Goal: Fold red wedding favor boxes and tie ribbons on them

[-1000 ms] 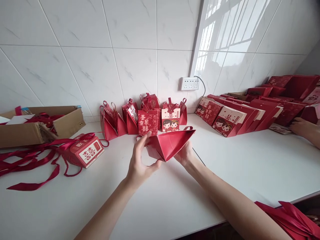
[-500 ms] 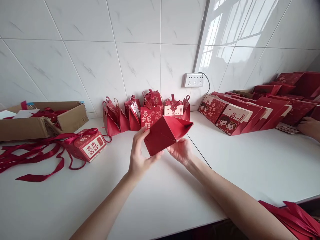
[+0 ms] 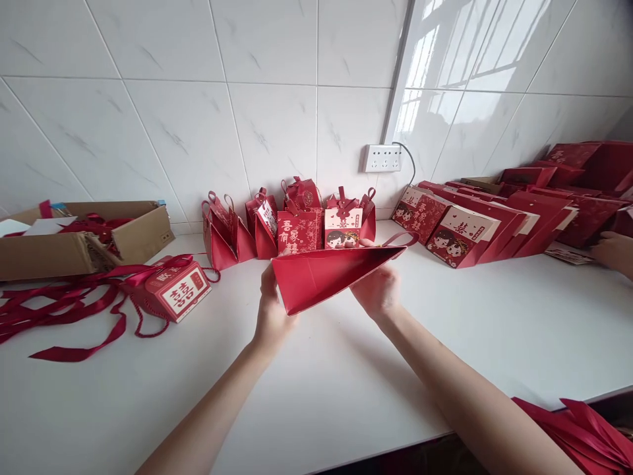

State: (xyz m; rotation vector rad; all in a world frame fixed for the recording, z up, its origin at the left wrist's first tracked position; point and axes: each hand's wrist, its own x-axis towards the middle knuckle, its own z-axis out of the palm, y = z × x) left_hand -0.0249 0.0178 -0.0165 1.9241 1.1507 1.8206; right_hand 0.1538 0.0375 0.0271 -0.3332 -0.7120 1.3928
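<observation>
- Tiled wall (image 3: 271, 39) ran across the back.
- White desk (image 3: 494, 310) stood against it, carrying nearly everything.
- Big group of red bags (image 3: 534, 218) stood packed along the right side, some fronts printed with cartoon figures.
- Cardboard box (image 3: 49, 256) sat at far left, red material and white paper inside.
- Dark red ribbons (image 3: 74, 353) lay tangled in front of it.
- Row of small bags (image 3: 299, 227) with loops on top stood by the wall, centre.
- Red box (image 3: 321, 280) was held up over the desk, in front of that row; tilted, open side facing the camera.
- Printed box (image 3: 184, 293) with white label lay at left, beside the ribbons.
- Left hand (image 3: 271, 316): grip closed around the red box's left end, fingers mostly hidden behind.
- Right hand (image 3: 378, 290): grip closed on the right part from behind and below; exact finger placement hidden.
- Co-worker's hand (image 3: 613, 251) showed at the right edge, near the red bags.
- Socket strip (image 3: 382, 159) was on the wall.
</observation>
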